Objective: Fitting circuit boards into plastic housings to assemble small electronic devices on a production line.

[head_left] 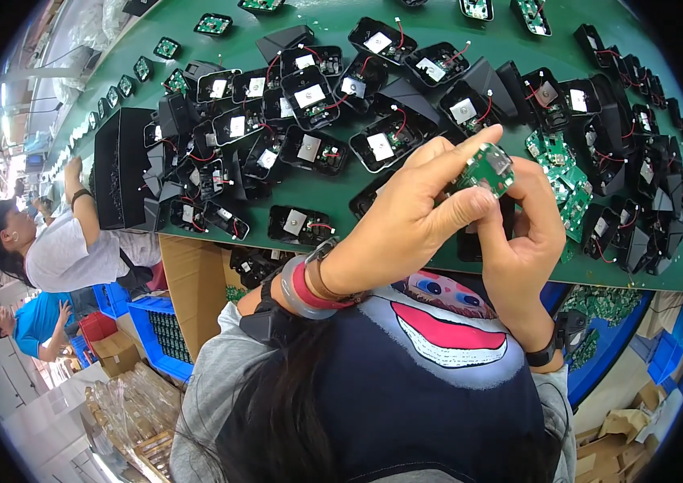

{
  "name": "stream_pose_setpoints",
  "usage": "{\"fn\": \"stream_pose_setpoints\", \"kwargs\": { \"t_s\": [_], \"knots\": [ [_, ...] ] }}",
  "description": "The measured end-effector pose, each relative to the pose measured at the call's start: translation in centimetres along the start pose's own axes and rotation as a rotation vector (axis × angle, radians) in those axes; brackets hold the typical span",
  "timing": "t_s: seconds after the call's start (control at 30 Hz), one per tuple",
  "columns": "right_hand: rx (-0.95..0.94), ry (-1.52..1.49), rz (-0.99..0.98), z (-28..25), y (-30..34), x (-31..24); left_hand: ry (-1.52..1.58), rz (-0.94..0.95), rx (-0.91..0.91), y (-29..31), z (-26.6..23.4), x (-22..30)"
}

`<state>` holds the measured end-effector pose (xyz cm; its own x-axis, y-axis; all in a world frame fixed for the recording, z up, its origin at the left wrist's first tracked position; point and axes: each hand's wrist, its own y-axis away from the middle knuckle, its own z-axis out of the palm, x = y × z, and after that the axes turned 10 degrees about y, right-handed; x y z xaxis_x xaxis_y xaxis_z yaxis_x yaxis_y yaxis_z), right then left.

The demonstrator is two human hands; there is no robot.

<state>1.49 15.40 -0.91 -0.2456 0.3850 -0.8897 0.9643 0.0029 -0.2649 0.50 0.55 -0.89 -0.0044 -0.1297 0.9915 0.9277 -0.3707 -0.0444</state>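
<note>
My left hand (430,205) grips a green circuit board (486,171) with a silver metal part on it, held up over the table's near edge. My right hand (525,233) is closed at the board's lower right edge, its fingertips pressed together; whether a small part sits between them is hidden. Just beyond my right hand lies a pile of similar green boards (565,181). Around and beyond my left hand are many open black plastic housings (381,145), each with a pale square plate inside and most with red wires ending in white plugs.
A black open box (120,165) stands on the green table (470,72) at the left. More housings (651,193) crowd the right side. Below the table edge are a blue bin of boards (611,310) and a cardboard box (188,282). A co-worker (59,249) sits at the left.
</note>
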Motion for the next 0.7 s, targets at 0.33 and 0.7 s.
{"fn": "stream_pose_setpoints", "kwargs": {
  "t_s": [0.33,0.7],
  "knots": [
    [0.019,-0.057,-0.111,-0.4,0.3,0.4,0.496,-0.117,-0.063,0.0,1.4,0.9],
    [0.160,0.307,-0.267,-3.1,0.1,-0.3,0.477,-0.259,0.013,-0.4,0.6,0.9]
  ]
}}
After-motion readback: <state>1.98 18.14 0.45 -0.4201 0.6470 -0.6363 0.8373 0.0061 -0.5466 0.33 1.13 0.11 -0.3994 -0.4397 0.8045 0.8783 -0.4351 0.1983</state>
